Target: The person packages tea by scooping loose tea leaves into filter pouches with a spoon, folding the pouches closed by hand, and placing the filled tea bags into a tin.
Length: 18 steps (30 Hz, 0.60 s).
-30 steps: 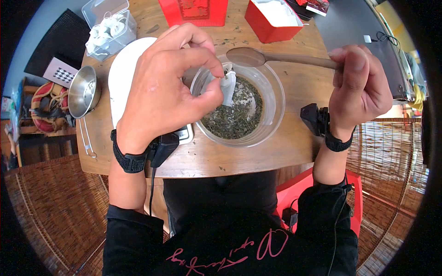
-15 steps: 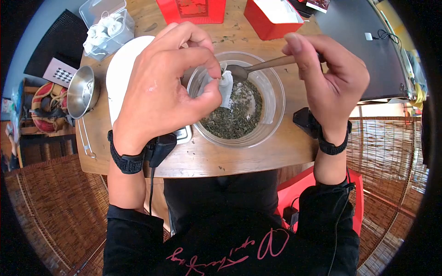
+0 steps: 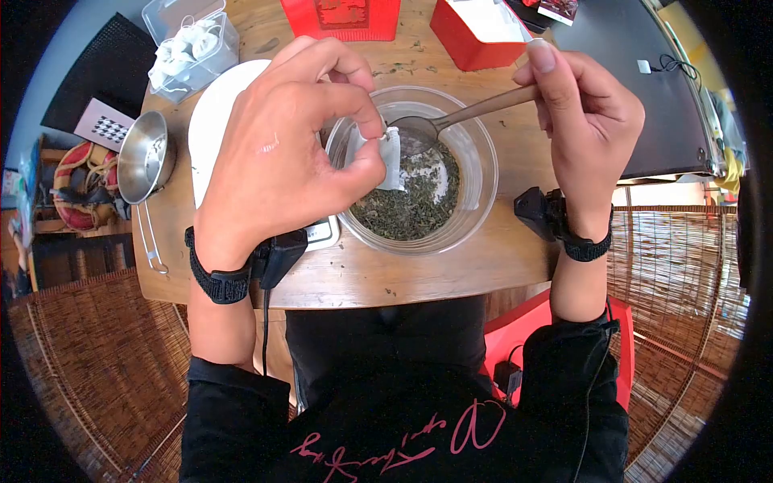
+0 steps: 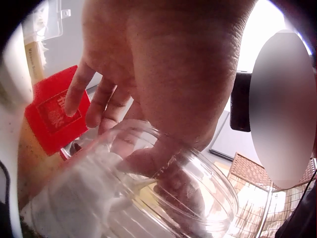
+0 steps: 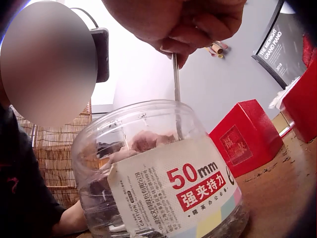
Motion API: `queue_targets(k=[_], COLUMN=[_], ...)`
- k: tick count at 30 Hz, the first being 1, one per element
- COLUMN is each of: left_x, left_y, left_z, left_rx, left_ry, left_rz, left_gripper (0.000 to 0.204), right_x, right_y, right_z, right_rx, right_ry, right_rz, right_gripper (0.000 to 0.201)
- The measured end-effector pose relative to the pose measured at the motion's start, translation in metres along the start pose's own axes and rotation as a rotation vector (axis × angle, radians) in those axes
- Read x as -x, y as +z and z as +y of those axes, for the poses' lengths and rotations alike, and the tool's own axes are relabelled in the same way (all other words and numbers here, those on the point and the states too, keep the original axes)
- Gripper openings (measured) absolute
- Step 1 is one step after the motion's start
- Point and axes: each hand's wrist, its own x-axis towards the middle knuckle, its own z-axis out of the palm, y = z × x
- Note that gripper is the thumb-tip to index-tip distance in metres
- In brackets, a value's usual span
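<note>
In the head view my left hand [image 3: 282, 149] pinches a small white tea bag [image 3: 390, 167] between thumb and index finger, over the left part of a clear plastic jar [image 3: 481, 197]. Dried green leaves [image 3: 407, 211] lie in the jar, with the pale bottom showing between them. My right hand [image 3: 596, 121] holds a brownish spoon [image 3: 487, 103] by the end of its handle. The spoon slants down to the left, its bowl over the jar close beside the bag. The right wrist view shows the spoon's handle dropping behind the labelled jar wall [image 5: 198, 183].
A small scale [image 3: 324, 233] sits by my left wrist, a white rounded object [image 3: 211, 133] beyond. Further left are a metal strainer [image 3: 145, 165] and a clear box [image 3: 189, 76] of white bags. Two red boxes [image 3: 342, 18] stand at the back; leaf crumbs dot the wooden table [image 3: 386, 282].
My right hand has moved left and tilted the spoon from nearly level above the rim to bowl-down beside the tea bag. My left hand keeps its pinch, almost still.
</note>
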Motion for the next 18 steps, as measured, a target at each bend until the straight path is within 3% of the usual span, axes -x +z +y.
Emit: queue_targets(k=[3, 5, 9, 13, 18], left_x=[0.000, -0.001, -0.002, -0.001, -0.002], left_y=[0.001, 0.002, 0.002, 0.002, 0.002], left_z=[0.000, -0.002, -0.004, -0.004, -0.002], left_rx=[0.014, 0.032, 0.034, 0.029, 0.030], left_ry=[0.001, 0.068, 0.089, 0.097, 0.088], left_rz=[0.044, 0.085, 0.061, 0.068, 0.057], left_gripper=[0.011, 0.010, 0.010, 0.010, 0.009], right_x=[-0.002, -0.004, -0.003, -0.006, 0.000], right_y=[-0.008, -0.019, -0.026, -0.027, -0.019], right_z=[0.003, 0.014, 0.020, 0.016, 0.019], right_rx=[0.056, -0.029, -0.119, -0.202, 0.079], right_ry=[-0.009, -0.052, -0.051, -0.016, -0.193], right_rz=[0.076, 0.249, 0.171, 0.211, 0.210], right_gripper=[0.017, 0.021, 0.025, 0.027, 0.027])
